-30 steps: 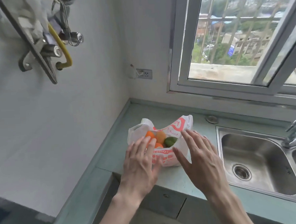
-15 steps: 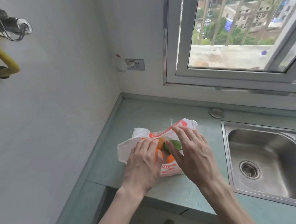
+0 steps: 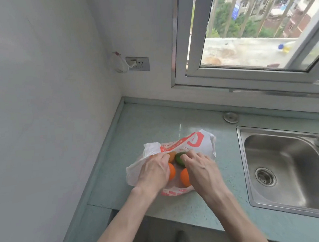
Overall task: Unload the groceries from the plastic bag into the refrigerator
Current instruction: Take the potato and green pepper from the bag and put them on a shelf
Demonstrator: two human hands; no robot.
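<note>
Fingers [image 3: 165, 158] of the left hand [image 3: 152, 174] curl over one orange fruit [image 3: 171, 173], while the right hand [image 3: 202, 171] hooks its fingers onto a green fruit [image 3: 179, 158] inside the open plastic bag [image 3: 199, 144]. Another orange fruit [image 3: 184, 177] lies between the wrists. The bag sits on the green countertop [image 3: 155, 124], left of the steel sink [image 3: 288, 171], below the window [image 3: 243, 41].
</note>
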